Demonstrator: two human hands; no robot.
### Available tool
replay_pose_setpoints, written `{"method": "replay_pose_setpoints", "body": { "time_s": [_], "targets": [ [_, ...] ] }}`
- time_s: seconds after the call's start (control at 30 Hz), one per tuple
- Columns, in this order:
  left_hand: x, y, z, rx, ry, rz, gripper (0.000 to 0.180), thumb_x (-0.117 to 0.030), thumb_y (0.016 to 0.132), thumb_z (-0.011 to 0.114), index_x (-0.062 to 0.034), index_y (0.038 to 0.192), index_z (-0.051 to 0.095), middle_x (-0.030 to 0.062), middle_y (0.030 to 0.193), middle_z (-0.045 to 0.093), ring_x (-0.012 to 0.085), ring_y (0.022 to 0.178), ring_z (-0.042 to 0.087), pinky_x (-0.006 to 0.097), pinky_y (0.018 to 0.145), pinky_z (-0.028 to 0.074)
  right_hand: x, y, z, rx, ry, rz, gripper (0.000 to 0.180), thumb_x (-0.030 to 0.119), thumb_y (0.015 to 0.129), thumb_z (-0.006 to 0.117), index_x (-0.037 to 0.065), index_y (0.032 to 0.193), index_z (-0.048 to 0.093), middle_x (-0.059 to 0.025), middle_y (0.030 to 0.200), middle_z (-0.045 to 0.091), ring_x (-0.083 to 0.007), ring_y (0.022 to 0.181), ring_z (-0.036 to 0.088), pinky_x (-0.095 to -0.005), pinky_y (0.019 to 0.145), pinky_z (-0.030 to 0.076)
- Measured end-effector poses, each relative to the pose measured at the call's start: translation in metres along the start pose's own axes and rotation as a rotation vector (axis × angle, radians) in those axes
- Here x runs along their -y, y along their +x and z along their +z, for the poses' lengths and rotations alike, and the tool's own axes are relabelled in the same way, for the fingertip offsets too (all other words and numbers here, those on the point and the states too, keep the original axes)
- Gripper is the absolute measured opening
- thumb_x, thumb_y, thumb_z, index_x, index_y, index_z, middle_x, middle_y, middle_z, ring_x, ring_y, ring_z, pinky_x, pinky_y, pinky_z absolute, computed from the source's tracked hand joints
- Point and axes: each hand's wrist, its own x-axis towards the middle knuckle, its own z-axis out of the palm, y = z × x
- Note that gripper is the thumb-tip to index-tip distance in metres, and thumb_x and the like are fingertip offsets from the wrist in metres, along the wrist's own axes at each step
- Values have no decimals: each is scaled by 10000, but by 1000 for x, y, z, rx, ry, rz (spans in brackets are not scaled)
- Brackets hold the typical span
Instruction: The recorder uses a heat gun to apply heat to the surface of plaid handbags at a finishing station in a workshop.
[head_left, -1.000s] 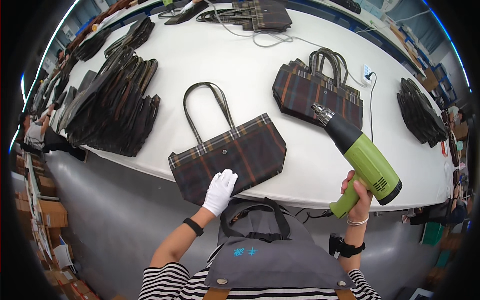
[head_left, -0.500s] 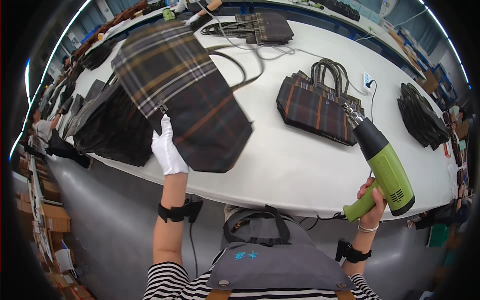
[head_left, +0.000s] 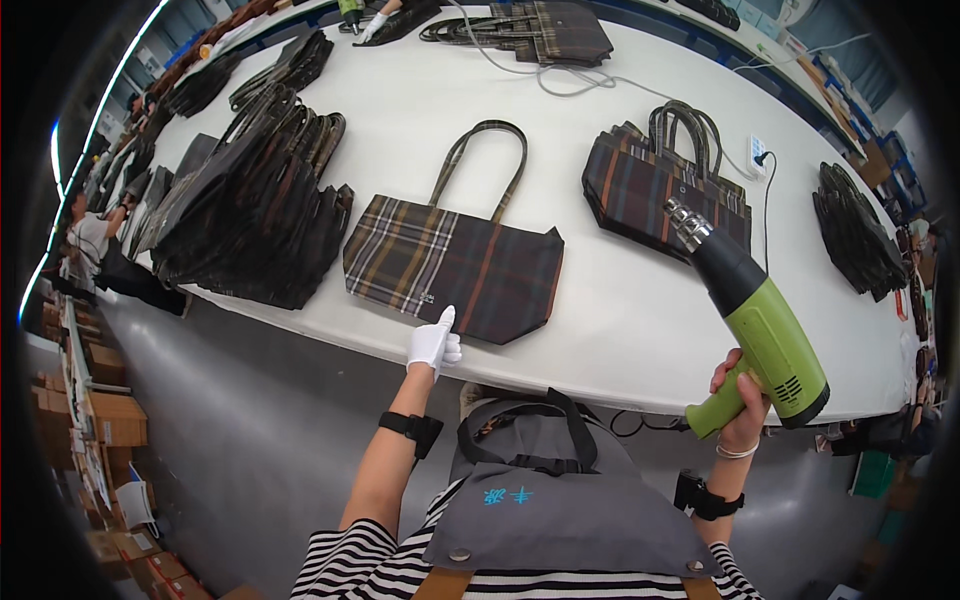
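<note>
A plaid tote bag (head_left: 455, 265) lies flat on the white table with its handle loop toward the far side. My left hand (head_left: 434, 343), in a white glove, is at the bag's near edge, its thumb over the edge and the other fingers curled just below. In my bare right hand (head_left: 742, 412) is a green and black heat gun (head_left: 765, 335), gripped by its handle. The gun's metal nozzle points up and to the left, in front of a standing pile of plaid bags (head_left: 640, 190).
A large heap of dark plaid bags (head_left: 255, 220) covers the table's left side. More dark bags lie at the right (head_left: 860, 225) and far side (head_left: 560, 35). A power strip (head_left: 757, 152) with a cord sits at the back right. Another person's gloved hand (head_left: 372, 28) shows across the table.
The tote bag has come down from the air onto the table, and my left hand has moved right with it. The heat gun has stayed nearly where it was.
</note>
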Motion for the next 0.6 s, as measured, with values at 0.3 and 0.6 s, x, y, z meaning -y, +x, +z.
{"method": "replay_pose_setpoints", "body": {
  "time_s": [0.3,0.6],
  "targets": [
    [-2,25,5,218,-619,119,362,-208,855,654,30,1109,555,137,1083,589,258,950,595,390,832,511,-2,-14,28,-2,-154,104,386,106,768,590,-15,1128,517,-127,907,562,-181,693,577,-270,579,475],
    [-26,41,42,-296,-204,302,397,-274,781,733,60,701,534,92,730,548,193,613,572,379,564,576,-16,-24,50,28,-352,311,252,87,744,650,21,983,607,-74,864,609,-133,698,587,-249,599,470]
  ]
}}
